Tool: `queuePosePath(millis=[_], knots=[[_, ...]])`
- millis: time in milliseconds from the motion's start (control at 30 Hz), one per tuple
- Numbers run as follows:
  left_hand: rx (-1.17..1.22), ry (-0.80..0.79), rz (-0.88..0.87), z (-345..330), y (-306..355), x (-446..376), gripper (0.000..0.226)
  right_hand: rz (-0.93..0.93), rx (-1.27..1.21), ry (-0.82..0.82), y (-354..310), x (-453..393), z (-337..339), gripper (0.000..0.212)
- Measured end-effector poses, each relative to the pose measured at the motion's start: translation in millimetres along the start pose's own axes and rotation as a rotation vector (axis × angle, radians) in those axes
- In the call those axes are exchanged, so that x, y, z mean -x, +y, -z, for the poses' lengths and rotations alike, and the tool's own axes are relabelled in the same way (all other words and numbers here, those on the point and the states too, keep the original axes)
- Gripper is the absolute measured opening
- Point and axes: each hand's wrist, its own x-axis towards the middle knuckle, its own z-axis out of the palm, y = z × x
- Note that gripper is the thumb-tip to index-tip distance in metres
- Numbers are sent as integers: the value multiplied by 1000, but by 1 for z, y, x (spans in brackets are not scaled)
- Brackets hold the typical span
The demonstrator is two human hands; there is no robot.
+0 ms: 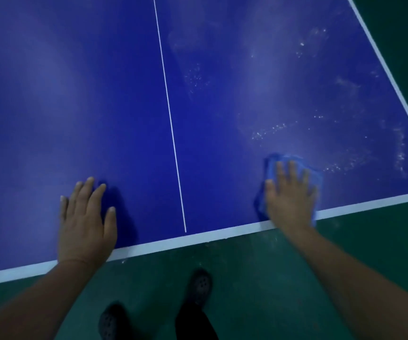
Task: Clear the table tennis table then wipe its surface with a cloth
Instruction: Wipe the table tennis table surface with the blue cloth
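The table tennis table (99, 94) is viewed from its near end; a white centre line (171, 123) divides the blue surface. One cloth (317, 176), light blue, is pressed flat under the right hand (290, 195), near the near edge of the right half. The fingers of that hand are spread straight over the cloth, not curled round it. The left hand (86, 222) is laid flat on the left half, fingers apart, with nothing held.

The cloth is judged soft, light and limp: it should bunch if pushed from one corner, so it is best held under a broad palm at its middle. The table surface is judged stiff and smooth.

Pale dust smears (271, 131) are seen on the right half only. Counted: one cloth, one table, two hands, two dark shoes (199, 287) on the green floor (259, 278). No loose items are seen on the visible surface, so the clearing is judged done.
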Motion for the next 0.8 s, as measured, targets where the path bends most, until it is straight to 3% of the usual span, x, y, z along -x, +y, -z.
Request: queuePosePath(millis=[67,133,167,233,300,333,400,500,600,700,800], knots=[[-46,-11,8,-3,-8,13,66,-171,-81,-17,21,-15,7,61],[-74,-33,11,-10,-10,25,66,-233,-114,8,-9,-7,3,62],[-98,-37,10,-15,-12,28,66,-151,-112,32,-34,6,-1,61],[-149,-36,1,-22,-16,28,65,263,-60,52,-80,47,-17,59],[-195,-50,-16,-27,-20,24,64,634,4,-9,-90,70,-26,60],[-211,-60,-17,-28,-22,24,64,690,22,-34,-78,62,-26,60],[-213,-52,-6,-28,-21,24,64,521,19,-7,-36,33,-20,61],[-218,-41,-12,-27,-18,26,64,59,28,-29,34,-9,-2,63],[-219,-56,-7,-22,-13,26,66,-180,-38,-29,36,-15,6,63],[-193,-52,-2,-18,-8,28,66,-134,-79,-20,-29,12,-3,65],[-179,-54,-4,-15,-6,28,66,161,-58,-1,-115,59,-15,65]])
